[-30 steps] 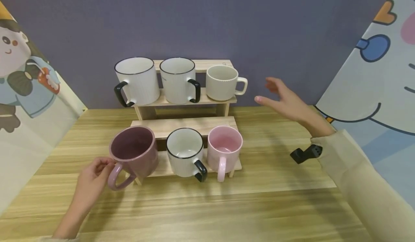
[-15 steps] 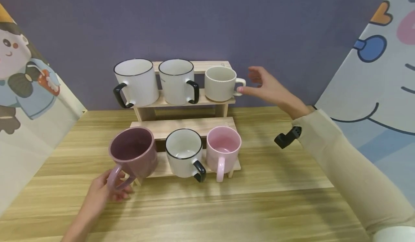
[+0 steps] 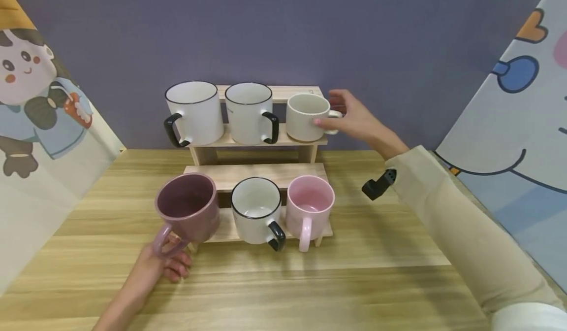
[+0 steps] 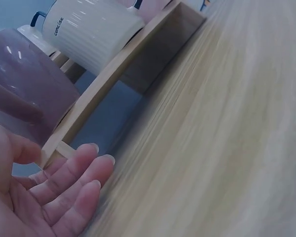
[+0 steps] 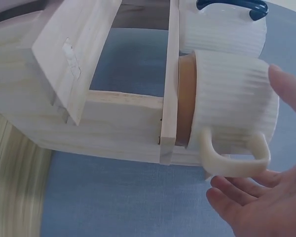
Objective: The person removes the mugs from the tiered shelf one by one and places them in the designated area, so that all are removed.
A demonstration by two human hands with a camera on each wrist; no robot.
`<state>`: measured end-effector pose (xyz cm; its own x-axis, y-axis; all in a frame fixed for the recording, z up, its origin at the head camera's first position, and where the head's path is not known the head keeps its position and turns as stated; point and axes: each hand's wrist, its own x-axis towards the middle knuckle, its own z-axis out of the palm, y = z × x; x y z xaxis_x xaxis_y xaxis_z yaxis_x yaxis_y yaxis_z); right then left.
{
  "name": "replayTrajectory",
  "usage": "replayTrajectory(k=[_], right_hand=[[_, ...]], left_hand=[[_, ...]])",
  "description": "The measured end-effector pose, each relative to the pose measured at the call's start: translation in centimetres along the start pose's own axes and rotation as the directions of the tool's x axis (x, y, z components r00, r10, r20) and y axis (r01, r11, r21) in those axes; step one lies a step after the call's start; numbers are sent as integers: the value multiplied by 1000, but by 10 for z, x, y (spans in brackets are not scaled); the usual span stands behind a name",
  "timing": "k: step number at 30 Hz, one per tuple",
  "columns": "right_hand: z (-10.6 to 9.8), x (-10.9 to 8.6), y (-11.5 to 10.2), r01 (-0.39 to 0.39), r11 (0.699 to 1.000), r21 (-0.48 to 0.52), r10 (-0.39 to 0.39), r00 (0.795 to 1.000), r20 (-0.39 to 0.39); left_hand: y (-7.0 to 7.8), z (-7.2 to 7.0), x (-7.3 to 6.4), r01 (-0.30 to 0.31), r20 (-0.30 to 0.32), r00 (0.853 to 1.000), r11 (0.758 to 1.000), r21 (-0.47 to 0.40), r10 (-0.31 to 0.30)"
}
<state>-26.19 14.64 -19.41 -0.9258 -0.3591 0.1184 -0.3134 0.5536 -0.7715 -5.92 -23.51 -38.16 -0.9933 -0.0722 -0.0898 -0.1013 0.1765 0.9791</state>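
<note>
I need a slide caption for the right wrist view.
A right hand beside a cream mug on a wooden rack.

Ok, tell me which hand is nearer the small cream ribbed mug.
Right. The right hand is at the handle side of the small cream ribbed mug; the left hand is away, by the large round mauve mug.

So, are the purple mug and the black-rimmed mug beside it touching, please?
Apart: the head view shows bare wooden rack between the purple mug and the black-rimmed mug.
</note>
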Motion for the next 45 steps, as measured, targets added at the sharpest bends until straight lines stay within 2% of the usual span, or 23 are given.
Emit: replayTrajectory(k=[5, 11, 16, 22, 29, 36, 40, 45], right_hand=[[4, 4, -2, -16, 1000, 6, 16, 1000, -12], [8, 9, -4, -10, 1000, 2, 10, 1000, -11], [13, 13, -8, -2, 1000, 4, 2, 1000, 3], [15, 16, -11, -42, 999, -19, 42, 999, 1], [17, 20, -13, -60, 994, -87, 60, 998, 0], [17, 22, -22, -78, 981, -176, 80, 997, 6], [14, 24, -28, -69, 963, -259, 81, 996, 35], [13, 25, -35, -67, 939, -338, 81, 996, 29]], left_hand=[[-7, 0, 0, -46, 18, 999, 996, -80, 47], [-15, -2, -1, -106, 31, 993, 987, -122, 111], [-19, -4, -1, -168, 63, 981, 970, -174, 181], [-21, -2, -1, -178, 58, 980, 970, -167, 190], [-23, -5, -1, -227, 67, 968, 959, -169, 241], [-23, -5, 1, -237, 88, 962, 953, -187, 257], [-24, -4, 1, -255, 92, 957, 949, -185, 275], [-24, -3, 1, -272, 86, 952, 942, -194, 293]])
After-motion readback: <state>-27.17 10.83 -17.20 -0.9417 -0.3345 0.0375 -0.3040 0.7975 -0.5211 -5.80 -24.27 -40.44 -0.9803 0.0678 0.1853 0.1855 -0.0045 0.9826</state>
